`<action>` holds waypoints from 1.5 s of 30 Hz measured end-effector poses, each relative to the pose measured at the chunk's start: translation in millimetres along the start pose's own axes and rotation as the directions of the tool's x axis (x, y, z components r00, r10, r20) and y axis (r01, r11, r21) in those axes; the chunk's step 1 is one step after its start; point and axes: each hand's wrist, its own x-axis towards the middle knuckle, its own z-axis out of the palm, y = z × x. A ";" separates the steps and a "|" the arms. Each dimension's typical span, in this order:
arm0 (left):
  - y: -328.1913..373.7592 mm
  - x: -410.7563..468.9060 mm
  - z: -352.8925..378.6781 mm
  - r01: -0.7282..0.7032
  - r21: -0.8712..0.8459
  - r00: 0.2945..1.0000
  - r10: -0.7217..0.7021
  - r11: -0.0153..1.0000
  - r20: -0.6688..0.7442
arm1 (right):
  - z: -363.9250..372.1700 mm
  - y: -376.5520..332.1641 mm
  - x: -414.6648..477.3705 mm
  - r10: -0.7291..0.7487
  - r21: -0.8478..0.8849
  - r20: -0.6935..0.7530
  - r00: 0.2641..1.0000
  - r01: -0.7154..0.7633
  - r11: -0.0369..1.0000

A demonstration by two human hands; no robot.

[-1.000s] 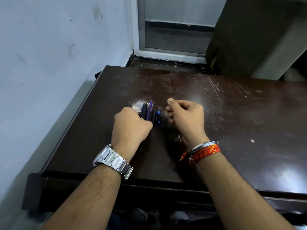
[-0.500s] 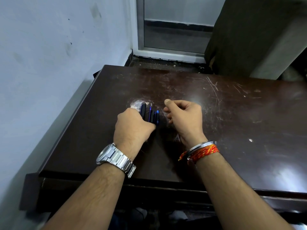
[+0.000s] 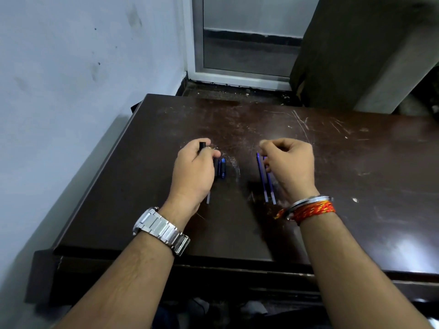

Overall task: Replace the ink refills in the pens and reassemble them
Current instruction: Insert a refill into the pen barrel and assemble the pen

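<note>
On the dark brown table (image 3: 332, 162), my left hand (image 3: 193, 169) is closed around a black pen barrel (image 3: 202, 146) whose top sticks out by the thumb. A pale refill end (image 3: 208, 198) pokes out below that palm. Blue and black pen parts (image 3: 221, 167) lie just right of the left hand. My right hand (image 3: 291, 167) has its fingers curled at the top ends of two thin blue refills (image 3: 265, 180). They lie side by side, with their lower ends on the table near the wrist.
A pale wall runs close along the table's left edge. Beyond the far edge are a door frame (image 3: 237, 77) and a dark panel (image 3: 356, 55). The tabletop is scratched, with a small white speck (image 3: 355, 200) at the right.
My hands have moved apart. The right hand shifted right with two blue refills away from the pen cluster, and the left hand lifted a black barrel up and left.
</note>
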 end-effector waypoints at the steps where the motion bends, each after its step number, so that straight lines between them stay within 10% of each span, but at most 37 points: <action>1: -1.9 1.2 0.3 -0.001 -0.013 1.000 0.001 1.000 0.028 | -5.1 0.4 1.2 -0.010 -0.090 0.010 1.000 0.011 0.996; 7: -8.8 -0.1 4.6 -0.024 -0.035 0.999 0.025 0.999 0.027 | -7.4 -1.1 -3.6 -0.013 -0.461 0.135 0.991 0.074 0.884; 17: -9.5 -3.8 5.0 -0.037 -0.025 0.999 0.037 0.999 -0.011 | 2.1 3.3 -2.5 0.073 -0.571 0.158 0.985 0.030 0.820; 33: -8.2 -9.0 5.4 0.044 0.032 0.956 -0.051 0.999 0.287 | 7.8 -19.9 -8.9 -0.072 0.289 -0.128 0.989 0.107 0.951; 45: -7.6 -9.5 6.4 0.017 0.056 0.952 -0.033 0.998 0.304 | 20.1 -12.9 -10.6 -0.155 0.262 -0.068 0.986 0.168 0.950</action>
